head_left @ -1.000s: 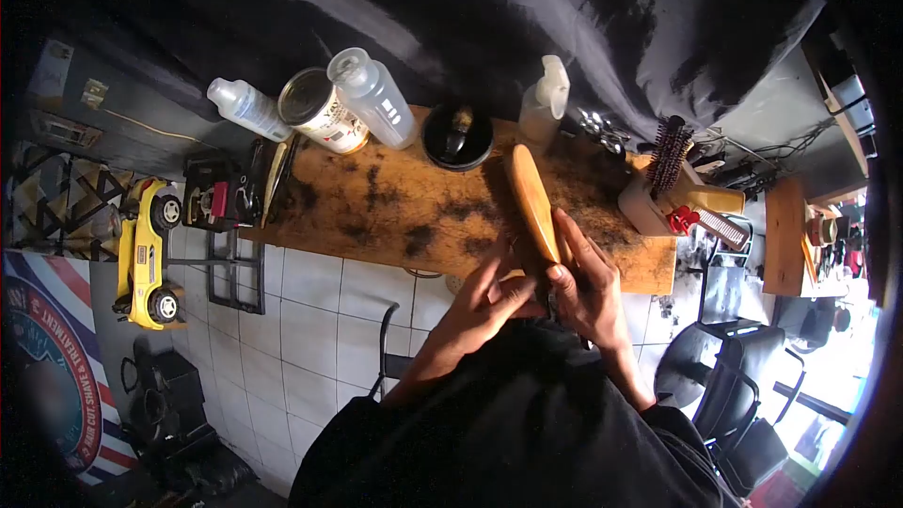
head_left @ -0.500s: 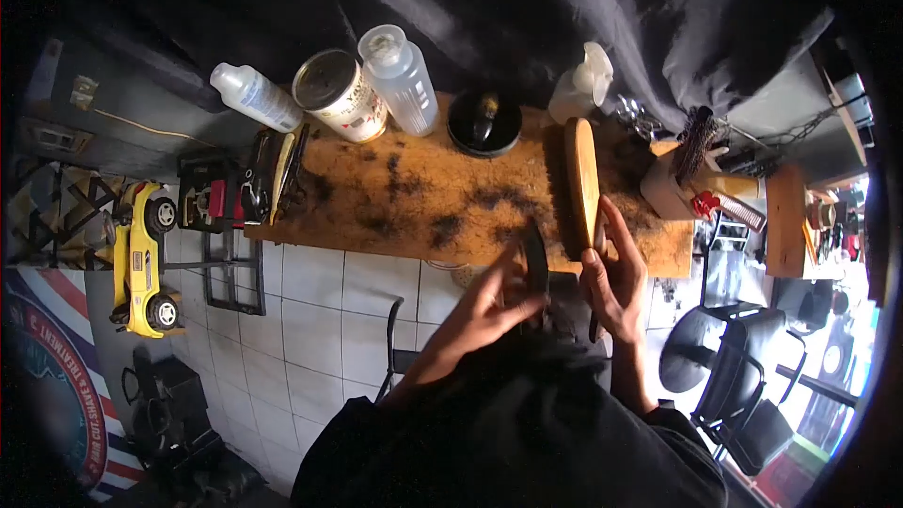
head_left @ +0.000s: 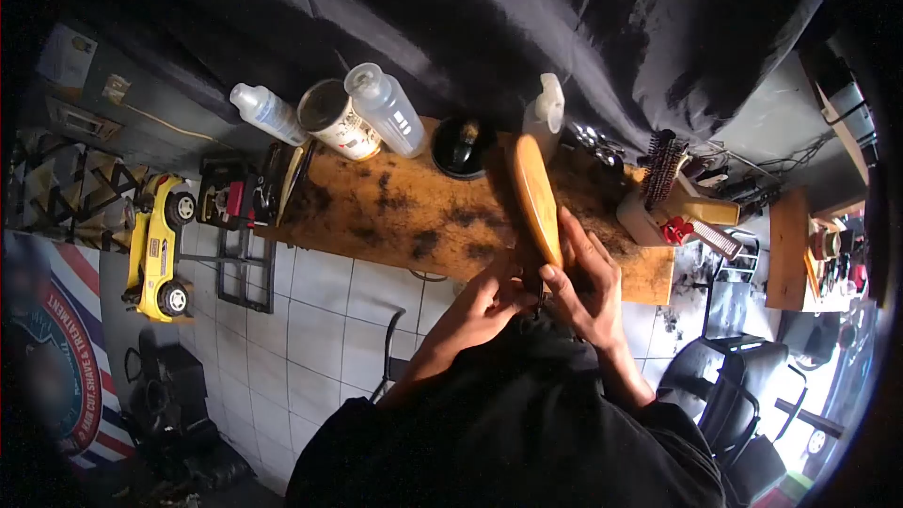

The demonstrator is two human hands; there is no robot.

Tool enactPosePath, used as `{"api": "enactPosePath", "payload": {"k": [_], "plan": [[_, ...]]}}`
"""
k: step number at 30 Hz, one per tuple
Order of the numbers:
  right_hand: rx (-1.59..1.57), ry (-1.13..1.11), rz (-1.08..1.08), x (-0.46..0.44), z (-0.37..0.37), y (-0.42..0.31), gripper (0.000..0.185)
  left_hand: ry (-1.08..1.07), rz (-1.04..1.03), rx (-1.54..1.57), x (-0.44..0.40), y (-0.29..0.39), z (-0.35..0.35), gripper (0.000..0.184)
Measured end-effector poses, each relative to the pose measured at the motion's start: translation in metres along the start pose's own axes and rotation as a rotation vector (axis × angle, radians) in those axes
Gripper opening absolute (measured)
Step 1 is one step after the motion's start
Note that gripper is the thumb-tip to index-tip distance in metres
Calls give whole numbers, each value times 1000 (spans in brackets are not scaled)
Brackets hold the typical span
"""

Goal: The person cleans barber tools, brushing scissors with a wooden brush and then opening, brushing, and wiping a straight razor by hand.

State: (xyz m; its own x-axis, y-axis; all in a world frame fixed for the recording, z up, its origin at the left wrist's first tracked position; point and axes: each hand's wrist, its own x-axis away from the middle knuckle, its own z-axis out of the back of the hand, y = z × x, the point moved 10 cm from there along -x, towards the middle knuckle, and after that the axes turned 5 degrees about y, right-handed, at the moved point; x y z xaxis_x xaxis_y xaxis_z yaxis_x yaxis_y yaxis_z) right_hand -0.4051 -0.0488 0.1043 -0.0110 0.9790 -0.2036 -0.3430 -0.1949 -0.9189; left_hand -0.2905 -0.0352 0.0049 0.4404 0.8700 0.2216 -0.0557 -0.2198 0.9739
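Observation:
My right hand [head_left: 585, 296] is closed around the lower end of a wooden brush [head_left: 536, 193], its pale smooth back turned up and its dark bristles on the left side. The brush points away from me over the front of the wooden table. Close beside it, my left hand [head_left: 484, 309] has its fingers curled together near the brush's near end. A small dark thing shows between the two hands, too hidden to name. On the table [head_left: 376, 212] lie dark patches of cut hair.
Along the back stand a white bottle [head_left: 268, 113], a tin [head_left: 343, 127], a clear bottle [head_left: 388, 113], a black bowl [head_left: 461, 169] and a spray bottle [head_left: 544, 113]. A container [head_left: 640, 218] with a round hairbrush [head_left: 663, 165] is at right. A yellow toy car [head_left: 160, 249] sits left.
The brush has shifted left and tilted, carried by my right hand. My left hand has drawn close to it, and the dark curved piece at its fingers is now mostly hidden. The view has turned slightly.

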Motion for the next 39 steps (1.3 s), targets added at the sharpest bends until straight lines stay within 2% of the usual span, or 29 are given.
{"api": "enactPosePath", "payload": {"k": [1, 3, 5, 6, 7, 9, 11, 13, 14, 15, 16, 17, 18, 19, 20, 21, 23, 24, 25, 27, 29, 31, 33, 35, 39], "plan": [[45, 49, 30, -1, 10, -4, 58, 10, 1, 9, 0, 5, -7, 49], [6, 50, 56, 1, 23, -2, 57, -7, -2, 350, -2, 13, -24, 49], [11, 41, 80, 10, 37, 1, 56, -59, -1, 349, -4, 18, -36, 49], [-60, 53, -9, 19, 42, 18, 56, 35, 28, 559, -5, 20, -33, 48], [-63, 44, 1, 26, 47, 27, 56, 131, 58, 772, -4, 17, -30, 47], [7, -50, 112, 39, 49, 37, 56, 209, 9, 698, -9, 19, -22, 34], [-90, -182, -28, 48, 45, 52, 53, 357, -62, 703, -10, 11, -11, 29], [-93, -216, 10, 50, 43, 44, 53, 372, -84, 720, -5, 10, -13, 28], [-97, -235, -27, 48, 42, 39, 53, 360, -98, 504, 1, 11, -20, 28], [-57, -204, 76, 42, 44, 29, 54, 347, -120, 281, 1, 15, -23, 27], [-18, -180, 104, 37, 47, 28, 56, 227, 62, 228, -4, 1, -36, 39], [19, -156, 135, 29, 49, 27, 57, 156, 31, 190, 0, 16, -49, 37], [-58, -135, 30, 23, 50, 35, 59, 104, 29, 143, -2, 13, -55, 37], [-28, -56, 170, 14, 57, 20, 59, 51, 31, 103, -3, 8, -63, 37], [-24, -33, 169, 13, 58, 20, 59, 135, 91, 132, 0, 8, -61, 38], [-18, -5, 176, 10, 62, 18, 59, 163, 3, 298, -6, 3, -58, 44], [12, -65, 94, 12, 66, 22, 59, 279, 65, 354, -11, 1, -42, 48], [-53, -59, 161, 14, 66, 24, 59, 390, 77, 342, -10, 5, -31, 49], [-2, -141, 87, 17, 64, 32, 58, 471, 77, 360, -12, 3, -18, 51], [53, -180, 211, 22, 62, 27, 58, 440, -93, 459, -19, 27, -8, 53], [146, -278, 225, 23, 57, 30, 59, 609, -123, 450, -17, 20, 3, 50], [108, -209, 230, 16, 58, 30, 59, 391, -95, 111, -29, 28, -15, 47], [41, -141, 244, 5, 62, 27, 58, 336, -123, 289, -37, 33, -34, 39], [84, -73, 193, -6, 72, 23, 56, 166, -99, 251, -42, 34, -51, 37], [-47, -57, 185, -6, 70, 24, 56, 133, -53, 437, -41, 32, -57, 37]]}}
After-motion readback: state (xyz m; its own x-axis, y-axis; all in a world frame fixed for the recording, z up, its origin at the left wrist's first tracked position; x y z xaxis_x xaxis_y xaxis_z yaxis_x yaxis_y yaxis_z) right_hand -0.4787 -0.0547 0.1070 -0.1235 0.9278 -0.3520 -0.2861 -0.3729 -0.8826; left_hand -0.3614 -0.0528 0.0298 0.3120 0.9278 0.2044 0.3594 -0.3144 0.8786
